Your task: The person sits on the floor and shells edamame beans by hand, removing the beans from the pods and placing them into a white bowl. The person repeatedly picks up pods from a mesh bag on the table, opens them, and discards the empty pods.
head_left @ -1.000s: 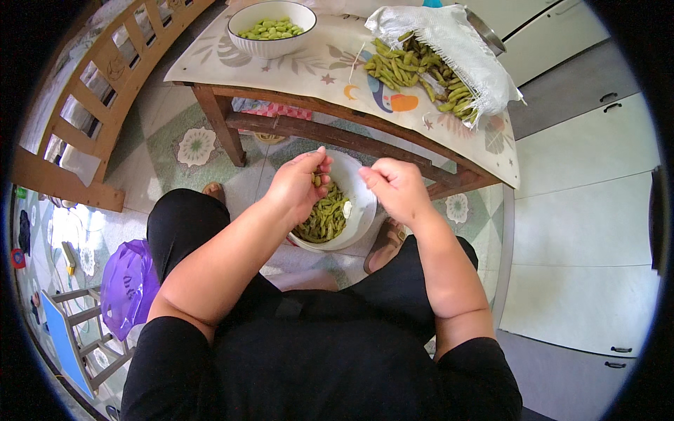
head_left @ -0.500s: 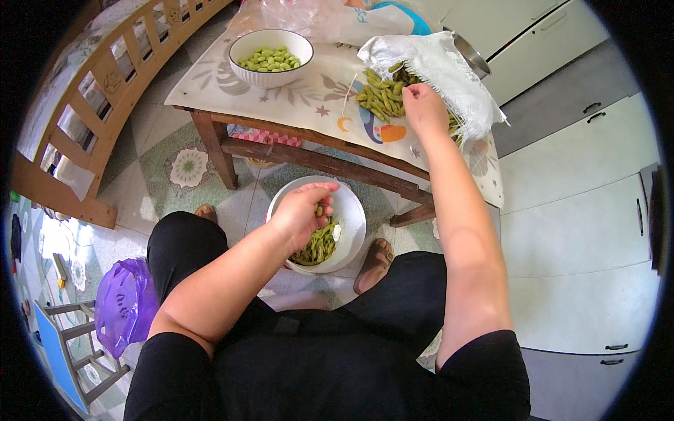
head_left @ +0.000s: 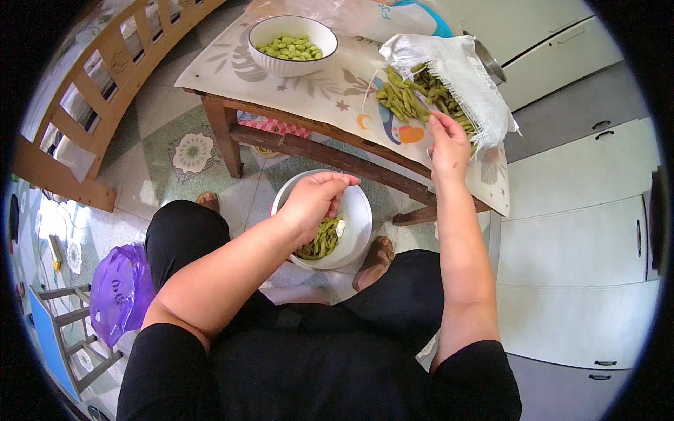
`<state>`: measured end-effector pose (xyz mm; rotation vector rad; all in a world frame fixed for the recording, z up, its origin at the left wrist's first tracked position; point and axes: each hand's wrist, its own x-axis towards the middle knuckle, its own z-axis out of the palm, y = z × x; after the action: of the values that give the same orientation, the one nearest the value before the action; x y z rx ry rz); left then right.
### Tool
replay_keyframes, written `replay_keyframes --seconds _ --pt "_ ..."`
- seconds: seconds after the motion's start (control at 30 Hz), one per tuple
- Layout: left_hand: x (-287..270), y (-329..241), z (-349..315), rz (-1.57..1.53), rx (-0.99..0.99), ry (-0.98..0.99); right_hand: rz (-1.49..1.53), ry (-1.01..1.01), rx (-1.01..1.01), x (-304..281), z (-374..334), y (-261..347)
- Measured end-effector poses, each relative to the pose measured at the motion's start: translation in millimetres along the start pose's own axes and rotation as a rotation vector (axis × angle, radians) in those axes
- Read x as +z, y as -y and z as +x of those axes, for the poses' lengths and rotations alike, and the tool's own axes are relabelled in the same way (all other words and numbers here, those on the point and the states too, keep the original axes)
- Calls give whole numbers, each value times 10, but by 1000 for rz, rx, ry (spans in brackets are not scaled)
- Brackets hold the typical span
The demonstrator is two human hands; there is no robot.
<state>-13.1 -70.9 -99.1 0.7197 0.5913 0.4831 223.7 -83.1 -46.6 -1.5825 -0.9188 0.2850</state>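
My left hand is above a white bucket, its fingers curled in; what they hold, if anything, is hidden. Green pods or empty hulls and a small white scrap lie in the bucket. At the table's right part, my right hand pinches a green bean pod by the edge of a pile of pods. More pods spill from a white woven sack. A white ribbed bowl with a dark rim holds shelled green beans.
The low wooden table wears a patterned cover, with clear plastic bags at its back. A wooden bed rail runs along the left. A purple bag hangs by a blue-topped stool. Pale cabinets stand right.
My right hand has drawn back slightly from the pile with a pod. My left hand has turned over the bucket, hiding the green bean seen in its fingers before. The view has shifted a little.
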Motion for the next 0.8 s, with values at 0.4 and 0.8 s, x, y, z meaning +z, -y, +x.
replay_keyframes --seconds 0.4,0.8 --pt "54 125 62 22 -5 -6 309 187 101 -261 -351 201" --pt "155 120 -54 468 351 45 374 525 297 49 -1118 297"
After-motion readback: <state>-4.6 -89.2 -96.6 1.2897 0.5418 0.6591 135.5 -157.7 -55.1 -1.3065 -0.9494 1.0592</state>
